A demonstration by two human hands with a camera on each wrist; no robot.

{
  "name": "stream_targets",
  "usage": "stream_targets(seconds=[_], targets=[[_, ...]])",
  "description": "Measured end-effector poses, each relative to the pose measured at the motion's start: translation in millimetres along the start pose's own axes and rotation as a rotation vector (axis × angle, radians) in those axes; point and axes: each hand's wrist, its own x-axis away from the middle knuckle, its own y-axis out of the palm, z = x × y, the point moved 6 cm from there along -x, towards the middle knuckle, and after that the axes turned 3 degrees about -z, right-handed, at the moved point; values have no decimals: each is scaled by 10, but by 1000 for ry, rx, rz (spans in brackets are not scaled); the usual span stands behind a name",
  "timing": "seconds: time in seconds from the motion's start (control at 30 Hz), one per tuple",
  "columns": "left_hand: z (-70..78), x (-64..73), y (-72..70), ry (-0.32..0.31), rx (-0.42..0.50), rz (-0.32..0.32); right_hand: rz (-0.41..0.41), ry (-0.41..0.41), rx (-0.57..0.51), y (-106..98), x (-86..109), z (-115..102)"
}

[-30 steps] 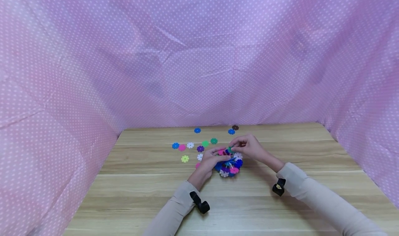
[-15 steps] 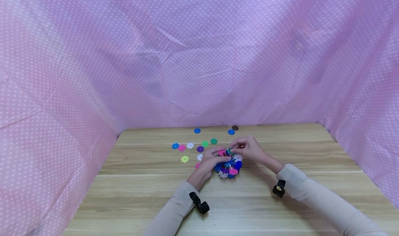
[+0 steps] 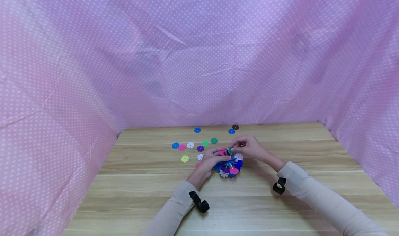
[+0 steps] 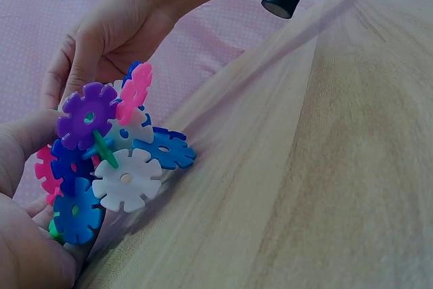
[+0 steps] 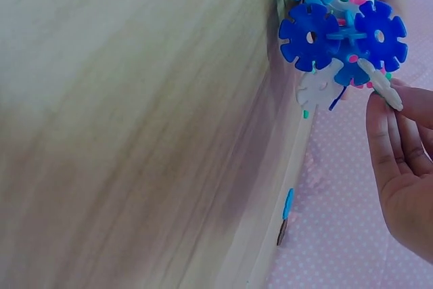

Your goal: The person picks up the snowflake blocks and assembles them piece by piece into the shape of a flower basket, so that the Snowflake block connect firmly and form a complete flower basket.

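Observation:
A rounded cluster of interlocked notched plastic discs point(image 3: 225, 169), in blue, purple, pink, white and green, stands on the table between both hands. From the left, the left hand point(image 3: 209, 161) grips it, thumb across the upper side. At the cluster's far upper side the right hand point(image 3: 251, 148) pinches a small green disc point(image 3: 229, 150), partly covered by the fingertips. In the left wrist view a purple disc point(image 4: 73, 125) and a white disc point(image 4: 141, 184) face the camera. Dark blue discs point(image 5: 295, 40) show in the right wrist view, with the right fingertips just below them.
Loose discs lie left of and behind the cluster, among them a yellow disc point(image 3: 185, 158), a purple disc point(image 3: 200, 148) and a green disc point(image 3: 213, 141). Farther back are a blue disc point(image 3: 231, 131) and a brown disc point(image 3: 235, 127). Pink dotted cloth point(image 3: 199, 73) surrounds the wooden table point(image 3: 140, 194).
Both hands keep their places at the cluster. The right fingers and the green disc shift only slightly; the loose discs lie as before.

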Motion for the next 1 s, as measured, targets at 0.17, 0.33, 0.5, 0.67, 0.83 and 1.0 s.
stream_targets(seconds=[0.17,0.33,0.5,0.67,0.83,1.0], targets=[[3,-9,5,1,-1,-7,-27,-9,7,0,-7,-10],[-9,-11,4,10,-21,-16,-55,-3,3,16,-3,-28],[-11,-5,14,15,-8,-44,-71,-5,-6,15,-2,-34],[3,20,22,31,-24,-60,-88,27,-12,-47,-24,-1],[22,42,43,36,-46,-71,-35,45,-62,-212,-64,54],[41,53,56,45,-54,-69,-9,40,-77,-332,-99,112]])
